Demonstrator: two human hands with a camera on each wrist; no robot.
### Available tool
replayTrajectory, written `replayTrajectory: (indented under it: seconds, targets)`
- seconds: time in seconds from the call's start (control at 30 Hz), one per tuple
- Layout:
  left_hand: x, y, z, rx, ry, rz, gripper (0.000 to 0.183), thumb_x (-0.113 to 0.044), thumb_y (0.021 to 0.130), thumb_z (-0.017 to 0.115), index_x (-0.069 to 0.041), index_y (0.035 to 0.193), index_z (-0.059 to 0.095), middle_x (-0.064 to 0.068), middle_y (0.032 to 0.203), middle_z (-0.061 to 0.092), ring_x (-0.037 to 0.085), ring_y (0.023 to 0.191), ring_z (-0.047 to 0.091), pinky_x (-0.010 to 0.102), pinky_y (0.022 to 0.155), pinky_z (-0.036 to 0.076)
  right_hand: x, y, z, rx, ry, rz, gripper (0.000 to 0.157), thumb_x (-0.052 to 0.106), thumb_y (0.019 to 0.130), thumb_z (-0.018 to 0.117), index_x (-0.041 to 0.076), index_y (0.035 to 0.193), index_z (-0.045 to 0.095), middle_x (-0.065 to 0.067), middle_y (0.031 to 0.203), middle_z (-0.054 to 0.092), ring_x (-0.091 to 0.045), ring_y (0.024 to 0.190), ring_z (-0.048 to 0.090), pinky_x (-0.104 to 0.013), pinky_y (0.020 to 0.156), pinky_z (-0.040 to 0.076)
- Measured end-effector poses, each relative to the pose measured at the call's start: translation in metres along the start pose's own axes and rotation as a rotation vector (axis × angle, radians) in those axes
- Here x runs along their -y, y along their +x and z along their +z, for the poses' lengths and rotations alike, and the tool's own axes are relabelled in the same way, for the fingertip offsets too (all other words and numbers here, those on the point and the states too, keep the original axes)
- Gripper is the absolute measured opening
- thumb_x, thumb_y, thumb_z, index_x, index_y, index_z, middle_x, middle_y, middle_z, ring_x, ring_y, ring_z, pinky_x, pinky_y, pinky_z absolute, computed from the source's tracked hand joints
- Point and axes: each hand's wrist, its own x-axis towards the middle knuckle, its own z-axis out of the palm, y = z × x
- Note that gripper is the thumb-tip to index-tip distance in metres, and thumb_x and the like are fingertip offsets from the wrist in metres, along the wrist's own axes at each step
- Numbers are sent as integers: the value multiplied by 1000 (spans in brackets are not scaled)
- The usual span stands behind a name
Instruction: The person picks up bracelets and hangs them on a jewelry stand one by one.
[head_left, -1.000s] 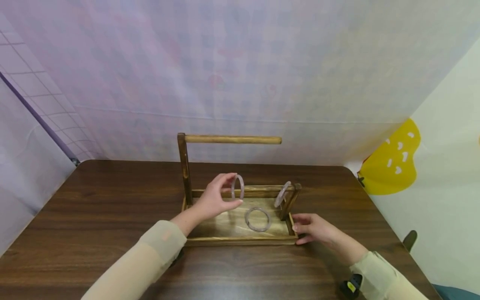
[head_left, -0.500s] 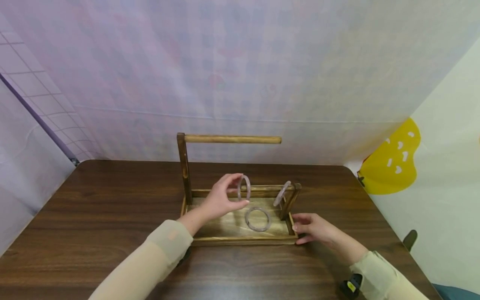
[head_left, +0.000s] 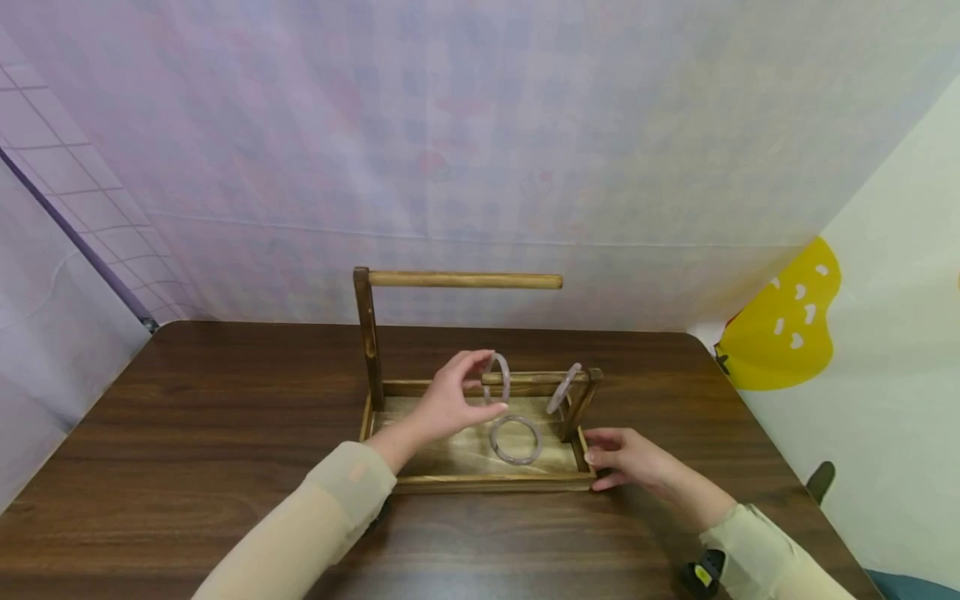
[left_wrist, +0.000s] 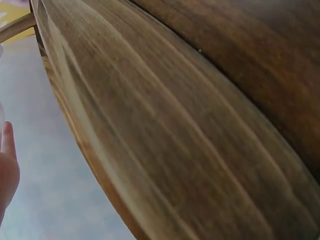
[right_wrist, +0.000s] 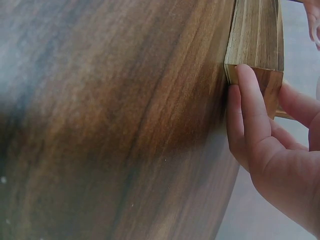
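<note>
"Bangle (head_left: 507,382) in the left hand (head_left: 450,402): what had just changed there?"

"On my remote screen it had slid rightward, near the middle of the head view. A second earlier it sat left of the free tip of the lower rod (head_left: 528,378); by this moment the tip showed inside it, so I judged it to be around the rod, just at that end. To me that meant the threading was under way but unfinished, because thumb and fingers were still pinching it."

"And the right hand (head_left: 636,460)?"

"I saw no shift. Right of centre, low in the frame, its fingers lay slightly apart against the right end of the wooden tray (head_left: 495,481). I took that as steadying, though I couldn't tell how hard it pressed."

"How many did you count?"

"Three bangles: the pinched one; a second bangle (head_left: 564,388) hanging tilted on the lower rod, right of centre, near the short post (head_left: 581,404); and a third bangle (head_left: 517,462) lying flat in the tray, just below centre. I counted two rods, including the upper rod (head_left: 465,279) above the hands; two posts, including the tall post (head_left: 369,333) left of centre; one tray; two hands."
</note>
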Motion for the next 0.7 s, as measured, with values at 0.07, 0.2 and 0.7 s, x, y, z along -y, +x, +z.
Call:
replayTrajectory:
  seconds: [0.07, 0.2, 0.7]
  targets:
    - [1, 0, 2, -5, 6, 8, 70, -8, 74, 77, 2, 134, 43, 15, 123, 50, 28, 116, 50, 30, 96, 50, 0, 0, 0, 0, 0, -1, 64, 6, 92, 55, -23, 136, 19, -27, 116, 51, -17, 91, 60, -39, 76, 58]
    - [2, 0, 4, -16, 26, 25, 69, -9, 74, 78, 2, 133, 44, 16, 123, 51, 29, 116, 51, 33, 96, 50, 1, -1, 1, -2, -3, 2, 63, 6, 92, 55, -23, 136, 20, -27, 116, 51, -17, 90, 60, -39, 76, 58]
    - [1, 5, 15, -20, 32, 15, 72, -12, 73, 79, -1, 136, 44, 16, 126, 51, 28, 118, 50, 48, 95, 49, 0, 0, 0, 3, 1, -2, 64, 6, 92, 55, -23, 136, 19, -26, 115, 51, -16, 89, 60, -38, 76, 59]
